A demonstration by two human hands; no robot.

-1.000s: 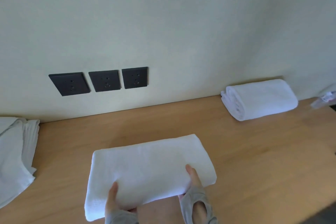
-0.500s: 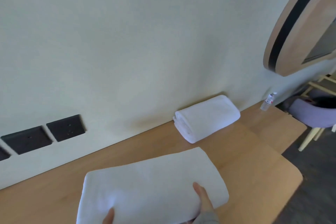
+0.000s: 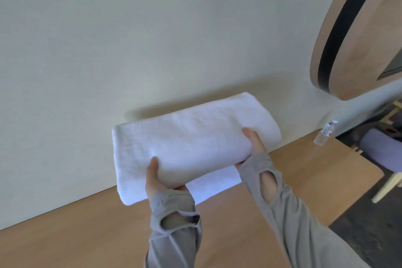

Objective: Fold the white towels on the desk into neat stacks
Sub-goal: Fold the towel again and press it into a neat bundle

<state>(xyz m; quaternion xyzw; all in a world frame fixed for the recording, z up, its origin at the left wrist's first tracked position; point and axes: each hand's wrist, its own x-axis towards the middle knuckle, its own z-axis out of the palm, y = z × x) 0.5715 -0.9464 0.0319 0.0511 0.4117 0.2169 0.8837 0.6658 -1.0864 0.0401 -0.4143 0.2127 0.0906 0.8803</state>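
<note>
Nearest me, grey sleeves (image 3: 174,235) with thumb-holes reach out over the wooden table (image 3: 87,235). My left grip (image 3: 156,178) is clamped on the near edge of the folded white towel (image 3: 191,146), thumb on top and fingers curled beneath. My right grip (image 3: 253,146) holds the same edge further right. The towel sits over a second white towel (image 3: 215,183) by the wall, though I cannot tell whether the two touch. Beyond, a small water bottle (image 3: 324,134) sits at the table's far right corner. A lilac chair cushion (image 3: 378,148) lies past it, and a round wooden frame (image 3: 348,28) hangs above.
</note>
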